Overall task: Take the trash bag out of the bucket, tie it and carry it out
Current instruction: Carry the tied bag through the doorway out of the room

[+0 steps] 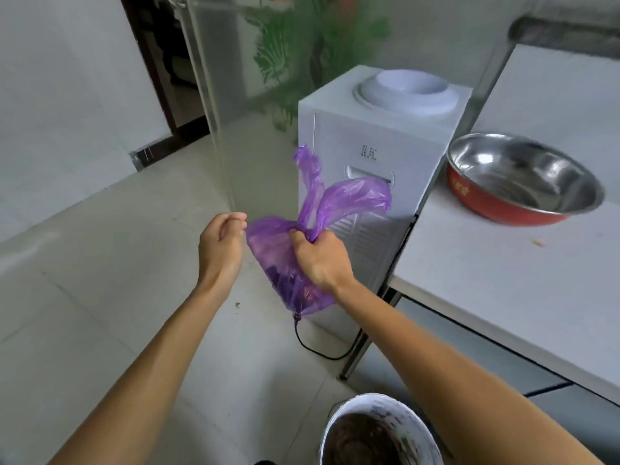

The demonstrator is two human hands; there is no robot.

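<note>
Just beyond the hands stands a white water dispenser [379, 182], its black cable [315, 347] looping on the floor below them. Right of the right hand [318, 260] a white table [503, 270] carries a steel bowl [523, 177]. The bucket [379, 431] sits under the right forearm. The purple trash bag [285, 263] hangs vertically between the hands, 2 tails pointing up. The right hand is clenched on its knot; the left hand [219, 245] is loosely curled beside it, holding nothing visible.
</note>
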